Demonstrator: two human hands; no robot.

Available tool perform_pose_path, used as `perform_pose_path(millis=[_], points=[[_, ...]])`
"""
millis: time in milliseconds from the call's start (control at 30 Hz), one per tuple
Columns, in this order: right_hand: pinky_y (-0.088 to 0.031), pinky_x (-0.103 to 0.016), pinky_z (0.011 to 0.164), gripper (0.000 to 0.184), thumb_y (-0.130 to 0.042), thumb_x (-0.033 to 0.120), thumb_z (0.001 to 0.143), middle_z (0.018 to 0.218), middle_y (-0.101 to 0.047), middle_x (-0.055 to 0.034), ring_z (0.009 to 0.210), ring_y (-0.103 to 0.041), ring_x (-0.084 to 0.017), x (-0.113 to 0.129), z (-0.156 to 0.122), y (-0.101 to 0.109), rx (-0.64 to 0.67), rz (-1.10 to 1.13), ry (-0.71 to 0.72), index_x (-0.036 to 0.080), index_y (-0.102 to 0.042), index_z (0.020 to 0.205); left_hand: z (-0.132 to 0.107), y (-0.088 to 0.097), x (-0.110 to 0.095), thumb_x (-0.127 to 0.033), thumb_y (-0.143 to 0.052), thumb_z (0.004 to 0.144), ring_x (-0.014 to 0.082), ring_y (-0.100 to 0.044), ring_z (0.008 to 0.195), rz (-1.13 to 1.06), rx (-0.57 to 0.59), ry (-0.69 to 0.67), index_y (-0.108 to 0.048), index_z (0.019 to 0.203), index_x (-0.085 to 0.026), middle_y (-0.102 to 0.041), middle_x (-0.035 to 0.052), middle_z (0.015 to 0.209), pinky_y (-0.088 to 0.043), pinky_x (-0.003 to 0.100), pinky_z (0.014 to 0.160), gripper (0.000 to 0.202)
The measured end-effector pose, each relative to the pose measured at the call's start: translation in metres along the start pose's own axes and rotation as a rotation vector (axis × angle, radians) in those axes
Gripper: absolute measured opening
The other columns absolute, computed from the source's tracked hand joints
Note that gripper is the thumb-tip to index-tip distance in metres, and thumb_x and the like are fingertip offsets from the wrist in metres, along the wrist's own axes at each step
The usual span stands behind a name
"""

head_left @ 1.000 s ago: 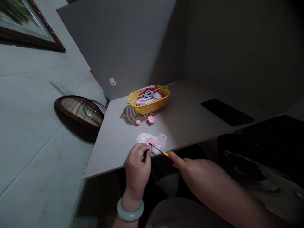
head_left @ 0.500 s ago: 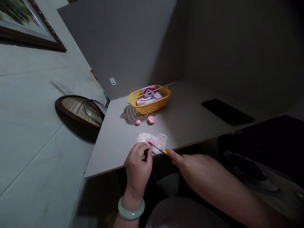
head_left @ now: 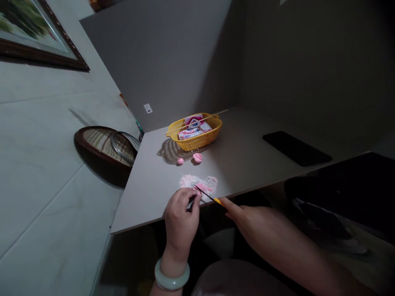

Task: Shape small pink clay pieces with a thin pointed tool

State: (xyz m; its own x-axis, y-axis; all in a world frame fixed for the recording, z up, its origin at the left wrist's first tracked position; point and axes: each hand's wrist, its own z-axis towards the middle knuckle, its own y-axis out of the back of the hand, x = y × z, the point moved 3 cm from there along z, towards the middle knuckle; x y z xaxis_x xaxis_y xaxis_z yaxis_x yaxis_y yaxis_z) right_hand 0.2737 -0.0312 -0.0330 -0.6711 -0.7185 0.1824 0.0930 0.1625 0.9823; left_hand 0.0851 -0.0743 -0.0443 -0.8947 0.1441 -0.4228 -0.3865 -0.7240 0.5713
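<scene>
My left hand [head_left: 182, 211], with a pale green bangle [head_left: 172, 280] on its wrist, is closed in a pinch at the table's front edge. Between its fingertips is a small pink piece [head_left: 199, 192], mostly hidden by the fingers. My right hand [head_left: 236, 211] grips a thin knife [head_left: 217, 201] with a yellow handle and a narrow dark blade. The blade points up and left, its tip at the pink piece. Under both lies a patch of pink and white shavings [head_left: 189, 180]. Farther back are a small pink ball [head_left: 180, 161] and a larger pink lump with folds [head_left: 198, 158].
A yellow plastic basket [head_left: 200, 143] holds pink and white boxes [head_left: 194, 122], with a thin stick [head_left: 216, 113] across its rim. A dark flat slab [head_left: 296, 148] lies at the right. Left of the table [head_left: 142, 185] stands a dark-rimmed woven seat [head_left: 98, 137].
The view has shifted slightly, so everything sits a little lower. Both hands keep their holds, and the knife tip has moved only slightly near the pink piece.
</scene>
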Motion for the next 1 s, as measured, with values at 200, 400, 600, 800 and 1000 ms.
perform_pose_path(millis=[200, 400, 600, 800, 1000], points=[[-0.043, -0.031, 0.056, 0.056, -0.044, 0.000, 0.092, 0.090, -0.077, -0.0052, 0.071, -0.073, -0.023, 0.011, 0.017, 0.015, -0.030, 0.000, 0.023, 0.019, -0.050, 0.145, 0.004, 0.000, 0.000, -0.020, -0.061, 0.093, 0.0193, -0.068, 0.088, -0.001, -0.012, -0.003, -0.066, 0.090, -0.020, -0.072, 0.0053, 0.091, -0.056, 0.034, 0.083, 0.006], [-0.040, -0.030, 0.054, 0.065, -0.044, -0.005, 0.088, 0.088, -0.077, -0.0044, 0.068, -0.072, -0.021, 0.011, 0.011, 0.007, -0.066, -0.029, 0.041, 0.018, -0.046, 0.149, 0.004, 0.000, 0.000, -0.019, -0.061, 0.092, 0.0189, -0.068, 0.088, 0.013, -0.009, 0.020, -0.065, 0.089, -0.020, -0.070, 0.0048, 0.090, -0.055, 0.033, 0.083, 0.005], [-0.037, -0.030, 0.050, 0.057, -0.044, -0.001, 0.090, 0.081, -0.076, -0.0035, 0.063, -0.071, -0.021, 0.011, 0.013, 0.008, -0.079, -0.053, 0.028, 0.019, -0.052, 0.143, 0.004, -0.001, -0.001, -0.019, -0.060, 0.092, 0.0189, -0.067, 0.088, 0.022, -0.024, 0.005, -0.064, 0.087, -0.020, -0.070, 0.0050, 0.089, -0.055, 0.032, 0.082, 0.006], [-0.035, -0.030, 0.048, 0.048, -0.045, 0.005, 0.095, 0.081, -0.076, -0.0032, 0.064, -0.072, -0.021, 0.015, 0.030, 0.010, -0.146, -0.028, 0.072, 0.018, -0.053, 0.141, 0.005, -0.001, 0.000, -0.018, -0.060, 0.092, 0.0184, -0.067, 0.086, 0.022, -0.037, -0.002, -0.064, 0.086, -0.020, -0.069, 0.0046, 0.088, -0.056, 0.033, 0.082, 0.007], [-0.036, -0.028, 0.050, 0.059, -0.044, -0.003, 0.089, 0.083, -0.076, -0.0029, 0.065, -0.071, -0.018, 0.006, 0.012, 0.001, -0.104, -0.078, 0.059, 0.019, -0.050, 0.144, 0.005, 0.000, 0.000, -0.019, -0.060, 0.092, 0.0186, -0.067, 0.088, 0.004, -0.016, 0.011, -0.065, 0.087, -0.020, -0.070, 0.0048, 0.089, -0.056, 0.033, 0.083, 0.007]])
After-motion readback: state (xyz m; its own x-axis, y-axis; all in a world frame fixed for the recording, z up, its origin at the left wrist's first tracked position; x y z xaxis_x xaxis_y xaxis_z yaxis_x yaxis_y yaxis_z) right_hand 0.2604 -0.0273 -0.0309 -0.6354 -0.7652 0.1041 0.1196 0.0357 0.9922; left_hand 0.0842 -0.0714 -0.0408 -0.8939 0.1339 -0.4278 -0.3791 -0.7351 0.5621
